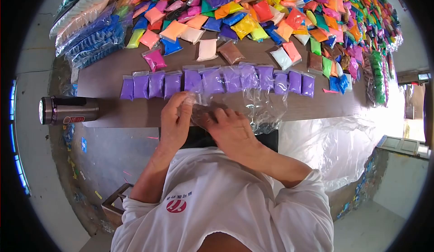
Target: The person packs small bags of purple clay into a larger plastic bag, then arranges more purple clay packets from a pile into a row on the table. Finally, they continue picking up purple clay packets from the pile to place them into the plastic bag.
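Observation:
A clear plastic bag [266, 108] lies crumpled over the front of the table, partly across a row of purple packets [173, 84]. My left hand [175, 120] pinches the film at the bag's left end between thumb and fingers. Just to the right, my right hand [233, 133] is palm down with bent fingers on the same film; its fingertips are partly hidden. Within the row, several small sealed packets stand side by side, and some in the middle show through the clear plastic.
A large heap of coloured packets [244, 23] covers the back of the brown table [106, 82]. Long packed bags [97, 37] are stacked at the back left. A steel thermos [70, 110] lies at the left edge. Plastic sheeting [325, 148] hangs at right.

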Motion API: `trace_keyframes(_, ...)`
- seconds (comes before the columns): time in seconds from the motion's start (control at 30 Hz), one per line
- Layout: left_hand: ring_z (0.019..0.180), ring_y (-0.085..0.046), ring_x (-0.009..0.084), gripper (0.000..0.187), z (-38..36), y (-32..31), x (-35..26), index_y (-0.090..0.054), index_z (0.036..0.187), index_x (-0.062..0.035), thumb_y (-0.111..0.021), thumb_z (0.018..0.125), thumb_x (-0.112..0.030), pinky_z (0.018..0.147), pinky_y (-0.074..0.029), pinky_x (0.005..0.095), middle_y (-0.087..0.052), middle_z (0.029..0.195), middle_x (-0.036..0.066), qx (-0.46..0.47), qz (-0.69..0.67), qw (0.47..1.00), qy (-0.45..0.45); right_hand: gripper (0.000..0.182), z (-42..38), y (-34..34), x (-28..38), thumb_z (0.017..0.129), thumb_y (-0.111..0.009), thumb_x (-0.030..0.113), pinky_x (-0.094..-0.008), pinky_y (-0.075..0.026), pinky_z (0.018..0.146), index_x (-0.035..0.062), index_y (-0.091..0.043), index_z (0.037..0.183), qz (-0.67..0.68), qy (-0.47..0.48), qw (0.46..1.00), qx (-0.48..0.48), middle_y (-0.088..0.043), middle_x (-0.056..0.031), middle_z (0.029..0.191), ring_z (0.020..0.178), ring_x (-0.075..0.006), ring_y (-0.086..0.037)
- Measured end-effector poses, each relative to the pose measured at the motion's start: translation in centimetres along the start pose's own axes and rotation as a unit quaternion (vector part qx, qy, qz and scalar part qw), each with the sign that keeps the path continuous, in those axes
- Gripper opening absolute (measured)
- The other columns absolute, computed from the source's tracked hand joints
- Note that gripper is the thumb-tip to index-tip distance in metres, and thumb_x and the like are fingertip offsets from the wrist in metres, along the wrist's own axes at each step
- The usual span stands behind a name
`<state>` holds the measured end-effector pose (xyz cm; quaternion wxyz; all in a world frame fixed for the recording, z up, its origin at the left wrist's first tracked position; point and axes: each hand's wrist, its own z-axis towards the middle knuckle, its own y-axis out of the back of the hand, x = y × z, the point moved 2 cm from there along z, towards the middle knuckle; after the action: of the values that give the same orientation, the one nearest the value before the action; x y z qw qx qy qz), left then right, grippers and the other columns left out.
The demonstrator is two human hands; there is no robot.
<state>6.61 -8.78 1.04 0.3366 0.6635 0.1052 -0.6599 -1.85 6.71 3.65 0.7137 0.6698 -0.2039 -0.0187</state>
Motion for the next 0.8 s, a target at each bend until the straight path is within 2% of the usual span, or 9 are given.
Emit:
trace_keyframes(0.07, 0.086, -0.060, 0.0119, 0.021, -0.5, 0.2, 1.6, -0.066, 0.111, 0.0004, -0.055, 0.101, -0.014, 0.078, -0.046, 0.0242, -0.068, 0.105, 0.007, -0.022, -0.017, 1.000, -0.014, 0.028, -1.0, 0.7, -1.1, 0.081, -0.069, 0.020, -0.0431, -0.053, 0.076, 0.0075, -0.063, 0.105, 0.014, -0.028, 0.998, 0.048, -0.060, -0.0122, 0.103, 0.091, -0.0313, -0.064)
trace_keyframes(0.1, 0.088, -0.061, 0.0123, 0.022, -0.6, 0.3, 1.4, -0.066, 0.112, 0.0003, -0.054, 0.102, -0.014, 0.078, -0.047, 0.0248, -0.068, 0.106, 0.008, -0.017, -0.016, 1.000, -0.001, 0.026, -1.7, 1.2, -1.9, 0.080, -0.071, 0.021, -0.0437, -0.053, 0.077, 0.0068, -0.063, 0.101, 0.021, -0.041, 0.996, 0.072, -0.061, -0.0124, 0.100, 0.090, -0.0321, -0.064)
trace_keyframes(0.17, 0.090, -0.063, 0.0131, 0.023, -0.8, 0.7, 1.0, -0.066, 0.114, 0.0001, -0.054, 0.102, -0.015, 0.080, -0.047, 0.0260, -0.069, 0.109, 0.009, -0.005, -0.014, 1.000, 0.026, 0.028, -3.3, 2.5, -3.5, 0.080, -0.074, 0.024, -0.0448, -0.052, 0.079, 0.0066, -0.062, 0.099, 0.018, -0.061, 0.995, 0.071, -0.062, -0.0124, 0.096, 0.089, -0.0331, -0.065)
trace_keyframes(0.3, 0.094, -0.064, 0.0151, 0.022, -0.6, 1.1, 1.3, -0.066, 0.111, 0.0004, -0.052, 0.103, -0.014, 0.084, -0.048, 0.0286, -0.069, 0.105, 0.009, -0.017, -0.002, 1.000, -0.018, 0.032, -6.4, 4.8, -7.9, 0.081, -0.075, 0.027, -0.0459, -0.051, 0.081, 0.0065, -0.062, 0.101, -0.001, -0.126, 0.988, 0.090, -0.065, -0.0129, 0.093, 0.091, -0.0342, -0.065)
trace_keyframes(0.4, 0.095, -0.062, 0.0162, 0.018, -0.8, -0.2, 0.1, -0.066, 0.103, 0.0017, -0.052, 0.101, -0.011, 0.086, -0.048, 0.0293, -0.069, 0.101, 0.009, 0.010, 0.004, 0.999, -0.038, 0.036, -8.0, 5.7, -8.5, 0.080, -0.075, 0.029, -0.0462, -0.051, 0.082, 0.0057, -0.062, 0.105, -0.025, -0.117, 0.992, 0.041, -0.066, -0.0144, 0.100, 0.095, -0.0352, -0.064)
trace_keyframes(0.5, 0.093, -0.062, 0.0155, 0.017, -0.5, -0.6, 0.3, -0.065, 0.102, 0.0018, -0.053, 0.100, -0.010, 0.085, -0.048, 0.0288, -0.069, 0.100, 0.008, 0.003, -0.036, 0.999, -0.034, 0.032, -7.8, 6.4, -7.8, 0.080, -0.076, 0.025, -0.0461, -0.052, 0.079, 0.0047, -0.061, 0.099, 0.012, -0.109, 0.993, 0.043, -0.065, -0.0135, 0.095, 0.091, -0.0331, -0.065)
trace_keyframes(0.6, 0.089, -0.061, 0.0139, 0.017, -0.6, -0.7, -0.2, -0.065, 0.103, 0.0013, -0.053, 0.100, -0.010, 0.081, -0.048, 0.0272, -0.068, 0.099, 0.007, 0.035, -0.060, 0.998, -0.011, 0.039, -6.3, 6.1, -6.4, 0.082, -0.074, 0.027, -0.0472, -0.052, 0.083, 0.0049, -0.061, 0.111, 0.097, -0.111, 0.989, 0.030, -0.066, -0.0152, 0.105, 0.097, -0.0362, -0.064)
trace_keyframes(0.7, 0.087, -0.061, 0.0127, 0.015, -0.7, -1.1, -0.5, -0.066, 0.104, 0.0007, -0.056, 0.099, -0.009, 0.078, -0.048, 0.0261, -0.068, 0.098, 0.006, 0.044, -0.048, 0.998, 0.015, 0.039, -4.0, 4.3, -4.1, 0.082, -0.073, 0.025, -0.0462, -0.053, 0.082, 0.0051, -0.060, 0.113, 0.105, -0.082, 0.987, 0.092, -0.065, -0.0152, 0.105, 0.097, -0.0357, -0.065)
trace_keyframes(0.8, 0.088, -0.062, 0.0124, 0.014, -0.6, -1.4, -0.9, -0.066, 0.106, 0.0000, -0.061, 0.096, -0.008, 0.078, -0.049, 0.0271, -0.069, 0.098, 0.006, 0.041, 0.009, 0.999, -0.029, 0.037, -1.1, 2.5, -1.4, 0.080, -0.071, 0.020, -0.0437, -0.055, 0.081, 0.0055, -0.062, 0.113, 0.179, -0.029, 0.982, 0.060, -0.064, -0.0155, 0.103, 0.098, -0.0348, -0.064)
